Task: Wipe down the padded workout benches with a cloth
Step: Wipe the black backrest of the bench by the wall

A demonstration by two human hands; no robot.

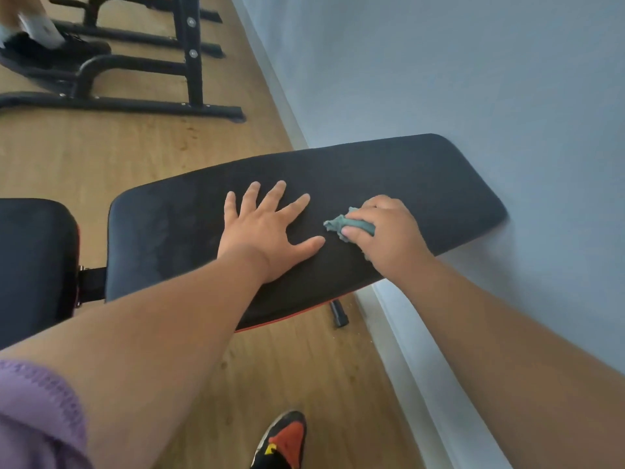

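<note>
the soft, light cloth (351, 225) sits bunched in the right hand (385, 231) on the bench pad (406, 170); beside it the left hand (267, 231) presses flat, fingers spread.

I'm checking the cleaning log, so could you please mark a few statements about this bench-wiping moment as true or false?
1. The right hand grips the green cloth. True.
2. The left hand lies flat on the bench pad. True.
3. The cloth lies on the floor. False: it is on the pad, under the right hand.
4. The pad is red on top. False: it is black.
</note>
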